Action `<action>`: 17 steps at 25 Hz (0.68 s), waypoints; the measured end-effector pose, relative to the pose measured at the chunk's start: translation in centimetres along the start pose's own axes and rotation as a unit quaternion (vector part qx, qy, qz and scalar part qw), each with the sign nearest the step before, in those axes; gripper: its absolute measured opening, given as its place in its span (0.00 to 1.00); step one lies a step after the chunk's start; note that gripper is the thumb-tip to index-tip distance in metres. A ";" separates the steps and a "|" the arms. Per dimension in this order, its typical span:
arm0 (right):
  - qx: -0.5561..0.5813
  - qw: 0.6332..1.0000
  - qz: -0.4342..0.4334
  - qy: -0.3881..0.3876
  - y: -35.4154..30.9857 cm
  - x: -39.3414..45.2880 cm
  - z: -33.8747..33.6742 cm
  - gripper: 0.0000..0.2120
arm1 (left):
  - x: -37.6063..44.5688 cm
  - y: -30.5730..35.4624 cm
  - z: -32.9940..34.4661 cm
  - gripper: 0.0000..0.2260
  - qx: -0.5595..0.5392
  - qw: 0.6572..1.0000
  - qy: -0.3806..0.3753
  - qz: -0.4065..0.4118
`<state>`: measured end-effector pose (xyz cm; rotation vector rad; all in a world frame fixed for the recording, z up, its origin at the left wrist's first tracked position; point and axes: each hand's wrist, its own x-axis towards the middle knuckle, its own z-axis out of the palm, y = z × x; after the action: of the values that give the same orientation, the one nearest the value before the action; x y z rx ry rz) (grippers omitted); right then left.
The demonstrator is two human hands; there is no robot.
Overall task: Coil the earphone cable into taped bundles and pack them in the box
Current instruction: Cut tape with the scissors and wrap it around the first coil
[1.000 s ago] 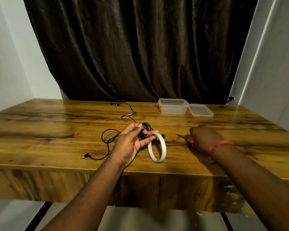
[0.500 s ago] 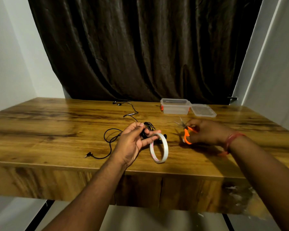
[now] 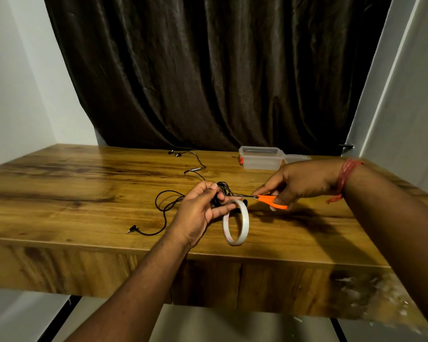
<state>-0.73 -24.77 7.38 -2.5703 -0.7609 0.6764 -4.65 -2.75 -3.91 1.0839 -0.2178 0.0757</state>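
The left hand (image 3: 200, 211) gripped a coiled bundle of black earphone cable (image 3: 222, 191) between thumb and curled fingers, above the wooden table (image 3: 72, 193). A roll of white tape (image 3: 235, 222) hung just below the left fingertips, upright on its edge; whether it touched the table could not be determined. The right hand (image 3: 300, 180) gripped orange-handled scissors (image 3: 269, 200), with the blades pointed left toward the bundle and their tips next to the left fingers. The uncoiled cable trailed left across the table to the plug (image 3: 132, 228) and back toward the earbuds (image 3: 173, 153). The clear plastic box (image 3: 261, 157) stood open at the far edge, well apart from both hands.
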 end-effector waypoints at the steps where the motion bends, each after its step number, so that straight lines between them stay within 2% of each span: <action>1: -0.005 1.000 -0.002 0.002 -0.2 0.2 0.0 0.22 | 0.0 0.0 0.0 0.08 0.001 1.000 0.001 -0.001; 7: -0.038 0.999 -0.006 -0.011 -0.5 1.1 -0.3 0.22 | 0.3 -0.2 -0.3 0.09 0.009 1.000 0.004 0.003; 15: -0.039 0.999 -0.005 0.021 0.7 1.2 0.2 0.20 | 0.3 0.0 -0.2 0.08 0.002 1.000 0.008 0.004; 17: -0.011 0.999 0.001 0.038 1.3 0.6 0.1 0.20 | 0.3 0.1 -0.2 0.09 -0.011 1.000 0.002 0.005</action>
<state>0.19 -25.44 6.46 -2.6014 -0.7438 0.5694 -4.40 -2.52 -3.84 1.0610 -0.2210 0.0846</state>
